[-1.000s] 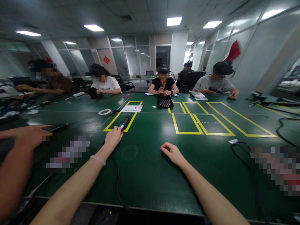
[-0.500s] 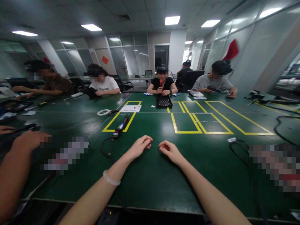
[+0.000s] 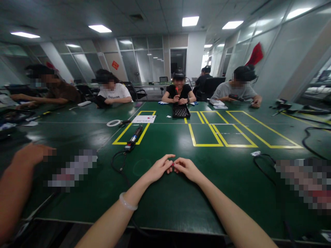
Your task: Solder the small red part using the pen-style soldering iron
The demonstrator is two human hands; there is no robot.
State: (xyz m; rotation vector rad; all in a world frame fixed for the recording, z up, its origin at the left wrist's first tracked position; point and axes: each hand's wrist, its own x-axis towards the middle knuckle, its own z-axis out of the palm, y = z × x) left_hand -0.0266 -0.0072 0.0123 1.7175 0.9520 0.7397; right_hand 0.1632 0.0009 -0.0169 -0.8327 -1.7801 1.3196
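Observation:
My left hand (image 3: 160, 167) and my right hand (image 3: 186, 168) meet at the fingertips over the green table (image 3: 165, 203). A tiny red thing (image 3: 173, 165) shows between them, too small to name. The fingers of both hands are bent and pinched towards it; the left index finger reaches out above. A pale bracelet (image 3: 127, 203) circles my left wrist. Left of my hands lies a black, pen-shaped electric tool (image 3: 134, 136) with a cable.
Yellow tape (image 3: 207, 145) marks boxes on the table. A white card (image 3: 143, 119), a tape roll (image 3: 113, 123) and a black tray (image 3: 181, 112) lie farther off. At left a person's arm (image 3: 19, 179) reaches in. Several people sit opposite.
My left hand has moved right and slightly nearer to me, closing the gap to my right hand. The fingertips now meet, with the red thing showing between them.

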